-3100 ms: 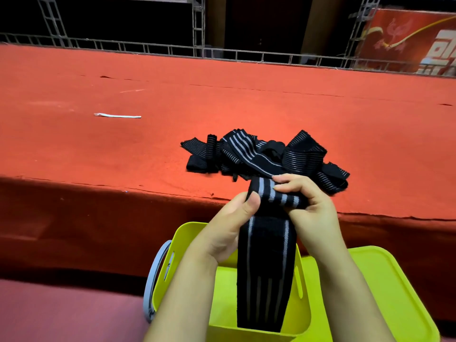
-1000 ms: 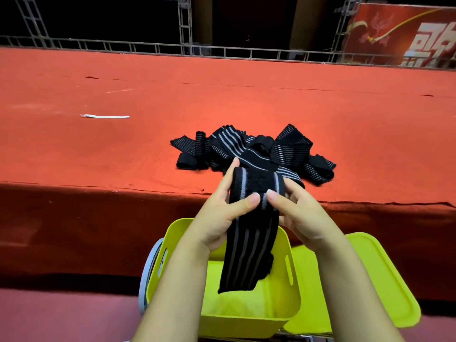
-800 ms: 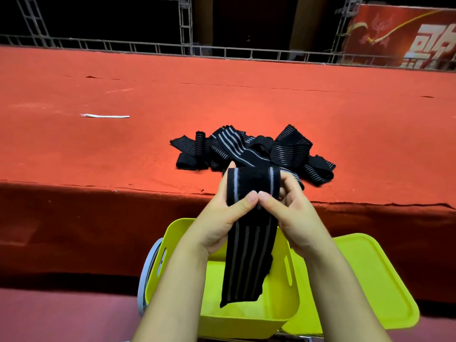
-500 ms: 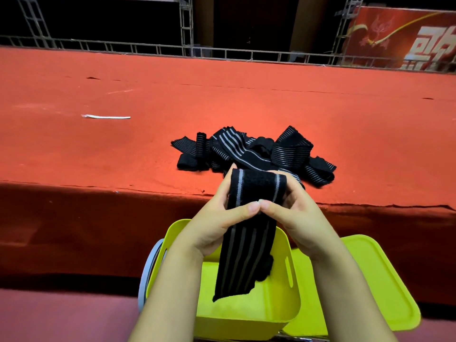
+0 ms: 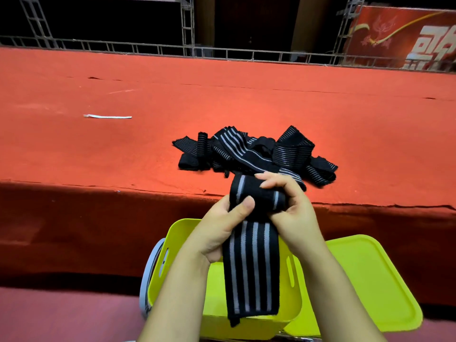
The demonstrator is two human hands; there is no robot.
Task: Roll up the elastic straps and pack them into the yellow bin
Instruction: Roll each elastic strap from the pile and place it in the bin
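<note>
- Head view, looking down: two bare hands work a black strap with grey stripes [image 5: 254,265] above a yellow bin [image 5: 294,309].
- Left hand [image 5: 222,228] curls round the strap's left edge, thumb pressed on the partly rolled top.
- Right hand [image 5: 293,206] grips the roll from the right, fingers curled over its top.
- Strap's loose tail hangs down from the roll over the bin; whether its end touches the bin is hard to tell.
- Pile of more black striped straps [image 5: 256,153] lies on the red carpeted platform [image 5: 98,149], just beyond the hands.
- Yellow lid [image 5: 372,282] sits just beside the bin, to its right.
- Thin white strip [image 5: 107,117] lies on the carpet, well apart to the left.
</note>
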